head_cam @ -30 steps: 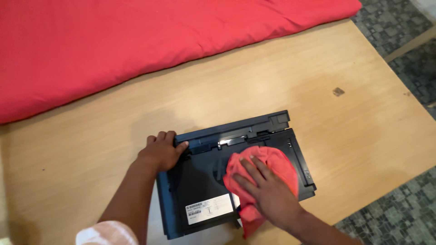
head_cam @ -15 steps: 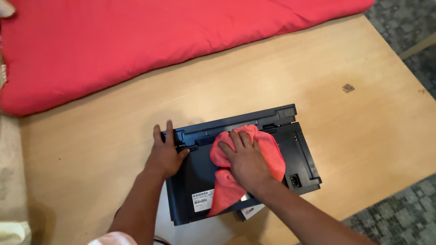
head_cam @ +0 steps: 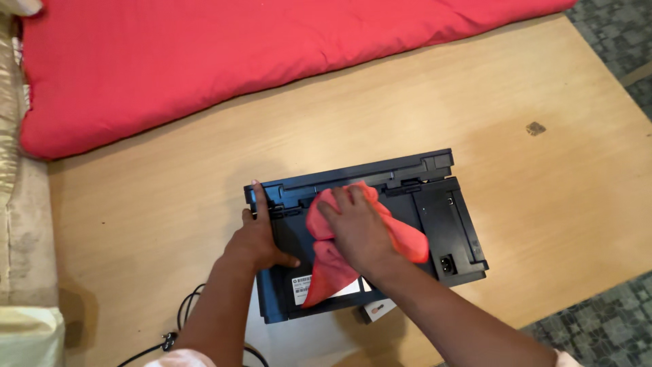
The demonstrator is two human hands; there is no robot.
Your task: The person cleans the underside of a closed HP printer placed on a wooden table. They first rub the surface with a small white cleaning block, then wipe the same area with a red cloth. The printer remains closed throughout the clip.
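Surface: light wooden table (head_cam: 170, 224), seen from above; patterned grey floor (head_cam: 611, 319) shows past its right and lower edges.
Background: red padded quilt (head_cam: 204, 61) lies across the far side of the table, touching it along a slanting edge.
Device: dark blue-black printer-like box (head_cam: 448, 217) lies flat near the table's near edge, its panel with a white label (head_cam: 302, 285) and a power socket (head_cam: 447, 264) facing up.
Left hand: left hand (head_cam: 257, 238) rests on the box's left end; 4 fingers are spread and nearly straight over the top-left corner, thumb extended along the panel. It presses flat and grips nothing.
Right hand: right hand (head_cam: 356, 228) lies palm-down on a pink-red cloth (head_cam: 407, 241), fingers slightly curled and close together, pressing the cloth against the upper middle of the panel.
Cloth: bunched under the palm; 1 tail trails down over the label, another spreads toward the socket.
Cable: black cable (head_cam: 183, 319) with a plug loops on the table just left of the left forearm.
Small item: white object (head_cam: 377, 309) sticks out from under the box's near edge; its kind cannot be made out.
Hidden: right thumb is under the hand; most of the label is covered by cloth and wrist.
Cut off: both forearms leave at the bottom edge; pale fabric (head_cam: 20, 204) at the left is only partly in view.
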